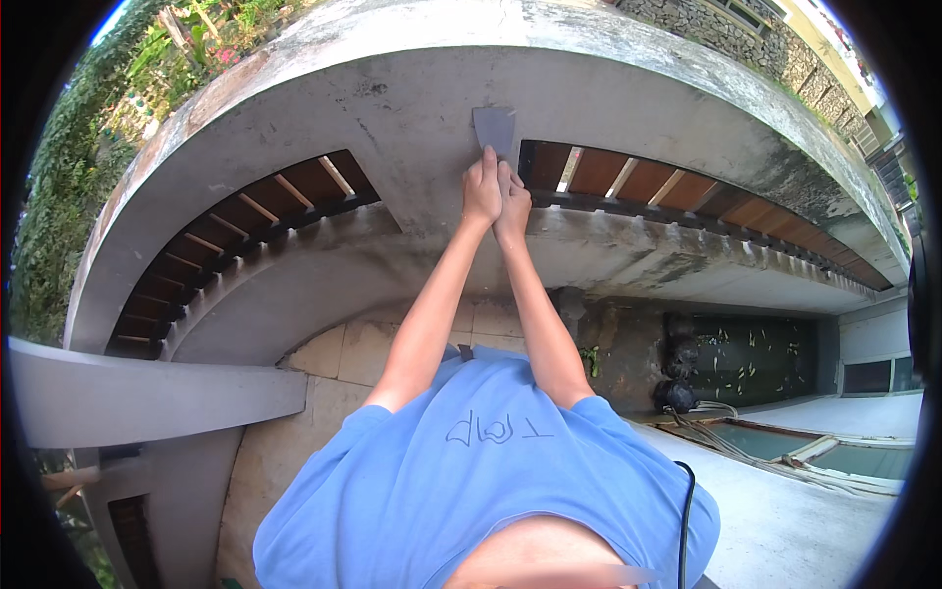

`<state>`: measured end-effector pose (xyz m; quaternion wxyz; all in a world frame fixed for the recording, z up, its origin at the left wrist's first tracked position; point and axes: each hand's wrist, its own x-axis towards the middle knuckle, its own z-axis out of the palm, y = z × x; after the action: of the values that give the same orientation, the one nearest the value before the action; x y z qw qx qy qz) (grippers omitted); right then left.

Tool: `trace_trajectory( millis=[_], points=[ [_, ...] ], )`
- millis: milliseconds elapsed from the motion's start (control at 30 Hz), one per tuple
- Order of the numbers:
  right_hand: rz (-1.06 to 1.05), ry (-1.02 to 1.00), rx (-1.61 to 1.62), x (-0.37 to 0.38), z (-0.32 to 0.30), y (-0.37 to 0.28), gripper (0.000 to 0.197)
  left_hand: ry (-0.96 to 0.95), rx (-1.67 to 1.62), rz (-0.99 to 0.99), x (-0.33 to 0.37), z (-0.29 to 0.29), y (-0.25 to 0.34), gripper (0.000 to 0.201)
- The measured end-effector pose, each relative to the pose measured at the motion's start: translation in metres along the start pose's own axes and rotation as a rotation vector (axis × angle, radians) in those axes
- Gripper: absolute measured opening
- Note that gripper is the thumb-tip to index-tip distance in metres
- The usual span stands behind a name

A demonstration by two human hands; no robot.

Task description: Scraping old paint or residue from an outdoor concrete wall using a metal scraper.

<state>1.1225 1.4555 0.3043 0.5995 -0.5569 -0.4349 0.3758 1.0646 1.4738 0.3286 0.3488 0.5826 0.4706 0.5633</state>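
Observation:
A wide-bladed scraper (495,128) points away from me, its flat grey blade against the grey plastered wall (412,118). Both arms are stretched straight out to it and my hands meet at its handle, which they mostly hide. My left hand (480,193) is closed on the handle, with one finger reaching up to the base of the blade. Pressed alongside it, my right hand (512,208) also grips the handle. The blade lies just left of the upper corner of the right-hand slatted opening.
Brown slats (599,175) fill openings on both sides of the wall section. A concrete ledge (628,236) runs below them. Lower right are a dark water basin (756,358), black bundles (677,363) and a window frame (834,452) with loose cables. Greenery grows beyond the wall.

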Motion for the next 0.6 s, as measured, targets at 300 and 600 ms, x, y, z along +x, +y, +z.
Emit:
trace_trajectory(
  millis=[300, 600],
  points=[
    [0.066, 0.01, -0.025, 0.001, -0.007, -0.025, 0.052, -0.013, -0.036, -0.024, 0.001, 0.002, 0.03, 0.063],
    [0.093, 0.026, 0.001, -0.012, -0.002, -0.048, 0.051, 0.014, -0.057, -0.035, 0.003, -0.002, 0.022, 0.07]
  ],
)
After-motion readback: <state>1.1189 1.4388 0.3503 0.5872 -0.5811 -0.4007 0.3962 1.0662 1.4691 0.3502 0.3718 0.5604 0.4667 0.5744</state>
